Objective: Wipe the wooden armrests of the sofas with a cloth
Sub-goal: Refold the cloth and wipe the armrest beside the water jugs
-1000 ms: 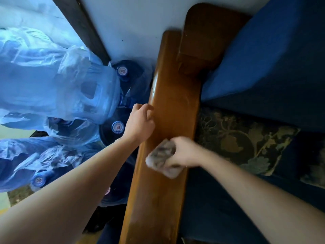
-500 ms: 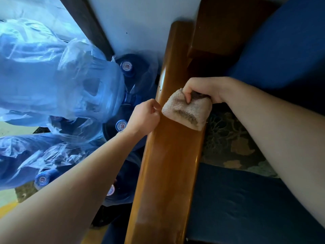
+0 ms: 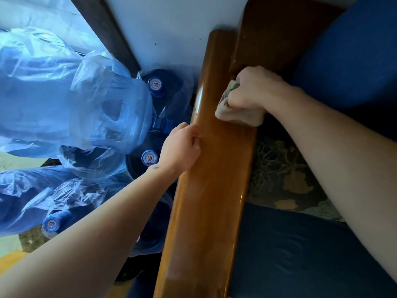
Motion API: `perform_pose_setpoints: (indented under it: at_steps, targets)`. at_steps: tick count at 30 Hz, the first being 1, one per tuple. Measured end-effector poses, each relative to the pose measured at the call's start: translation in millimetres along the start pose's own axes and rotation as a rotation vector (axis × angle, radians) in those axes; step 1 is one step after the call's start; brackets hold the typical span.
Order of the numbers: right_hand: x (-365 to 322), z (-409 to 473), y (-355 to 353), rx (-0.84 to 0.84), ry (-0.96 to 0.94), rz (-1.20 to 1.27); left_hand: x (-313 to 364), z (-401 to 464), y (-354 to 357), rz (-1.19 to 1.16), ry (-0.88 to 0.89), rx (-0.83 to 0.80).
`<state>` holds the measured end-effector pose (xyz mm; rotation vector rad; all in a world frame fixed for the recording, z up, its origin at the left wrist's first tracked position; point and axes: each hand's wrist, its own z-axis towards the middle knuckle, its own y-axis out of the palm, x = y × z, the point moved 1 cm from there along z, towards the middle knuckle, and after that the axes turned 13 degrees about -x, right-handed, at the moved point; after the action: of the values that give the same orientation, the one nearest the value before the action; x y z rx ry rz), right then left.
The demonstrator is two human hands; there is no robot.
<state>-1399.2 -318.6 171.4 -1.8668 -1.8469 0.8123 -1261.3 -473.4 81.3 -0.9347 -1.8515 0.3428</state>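
Wooden armrest beside the blue sofa seat; right hand, arm outstretched, fisted round the cloth at the armrest's far end; left hand, fingers curled and empty, resting against its outer edge; cloth pressed on the wood

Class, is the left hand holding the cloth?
No, the right hand grips the cloth on the armrest, while the left hand rests against the armrest's outer edge.
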Motion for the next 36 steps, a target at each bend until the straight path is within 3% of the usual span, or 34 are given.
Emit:
perform_pose_setpoints:
  at_steps: [3,7,15,23,36]
  targets:
    - [8,6,27,0.082,0.003,-0.132,3,-1,5,0.01,-0.018,-0.008]
    - [30,11,59,0.328,-0.033,-0.131,5,-7,13,0.127,0.023,-0.007]
    - [35,15,66,0.244,-0.047,-0.03,-6,-38,31,0.274,0.032,-0.115]
    - [31,-43,150,0.266,-0.026,-0.03,-29,-108,72,0.308,0.047,-0.112]
    - [20,-140,277,0.213,-0.01,0.077,-71,-235,129,0.0,0.022,-0.08]
